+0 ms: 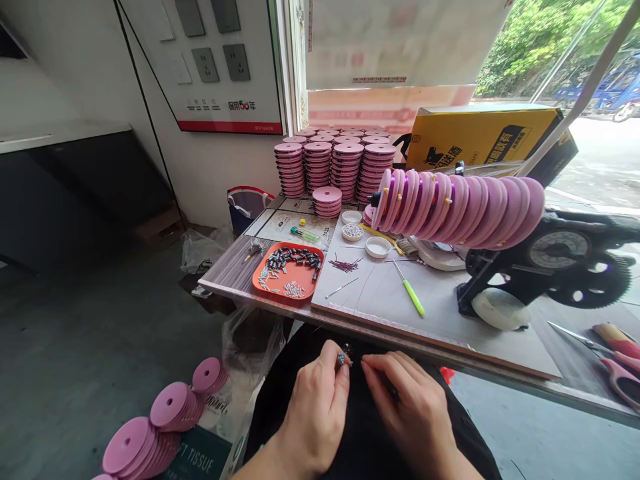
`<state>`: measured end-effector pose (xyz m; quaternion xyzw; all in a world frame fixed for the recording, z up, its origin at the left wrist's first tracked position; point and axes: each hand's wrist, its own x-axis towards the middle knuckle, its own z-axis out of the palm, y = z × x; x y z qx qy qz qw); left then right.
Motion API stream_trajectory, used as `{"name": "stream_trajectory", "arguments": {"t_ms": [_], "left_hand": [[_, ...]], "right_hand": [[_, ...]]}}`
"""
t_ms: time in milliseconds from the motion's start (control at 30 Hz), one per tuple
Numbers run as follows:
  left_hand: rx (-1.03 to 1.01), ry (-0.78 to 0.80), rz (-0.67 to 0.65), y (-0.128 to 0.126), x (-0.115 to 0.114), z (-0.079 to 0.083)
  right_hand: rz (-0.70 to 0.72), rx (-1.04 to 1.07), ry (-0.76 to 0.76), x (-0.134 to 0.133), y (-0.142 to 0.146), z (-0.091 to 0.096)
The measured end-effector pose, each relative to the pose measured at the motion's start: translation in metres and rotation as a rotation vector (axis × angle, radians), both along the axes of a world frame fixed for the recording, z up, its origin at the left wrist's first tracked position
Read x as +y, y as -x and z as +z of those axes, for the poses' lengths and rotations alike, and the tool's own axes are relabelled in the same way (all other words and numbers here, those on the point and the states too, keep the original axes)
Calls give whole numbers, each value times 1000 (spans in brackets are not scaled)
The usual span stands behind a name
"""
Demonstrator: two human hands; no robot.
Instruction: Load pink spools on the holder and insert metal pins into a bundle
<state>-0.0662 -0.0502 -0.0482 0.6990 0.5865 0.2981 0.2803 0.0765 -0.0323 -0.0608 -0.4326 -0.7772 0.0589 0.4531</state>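
Over my dark-clothed lap, my left hand (320, 400) pinches a small blue-grey speckled piece (342, 359) between thumb and forefinger; it is too small to name. Close beside it on the right, my right hand (407, 400) has its thumb and forefinger pressed together, and what they hold, if anything, I cannot make out. The fingertips of both hands are a short gap apart. In front of them, an orange tray (285, 293) on the table holds black pieces (300, 257), thin metal tubes and tiny silvery parts.
A board (370, 293) carries a green-handled hook tool (414, 297), dark short strands (345, 265) and small white dishes (379, 247). Pink spools (345, 160) are stacked behind; more fill a black winding machine (560, 250). Scissors (620, 380) lie at right. Floor-side spools (173, 403) stand lower left.
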Motion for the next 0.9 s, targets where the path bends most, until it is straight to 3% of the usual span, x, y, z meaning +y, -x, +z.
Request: {"name": "stream_trajectory", "arguments": {"t_ms": [267, 467, 600, 800, 900], "left_hand": [[61, -54, -56, 2, 0, 3], [-142, 22, 19, 3, 1, -2], [-491, 89, 87, 3, 5, -3], [-1440, 411, 221, 10, 24, 14], [-1522, 339, 324, 18, 31, 18]], "right_hand": [[-34, -72, -22, 1, 2, -3], [5, -63, -41, 0, 1, -1], [15, -57, -70, 0, 1, 0], [166, -172, -64, -3, 2, 8], [175, -98, -68, -5, -1, 14]]}}
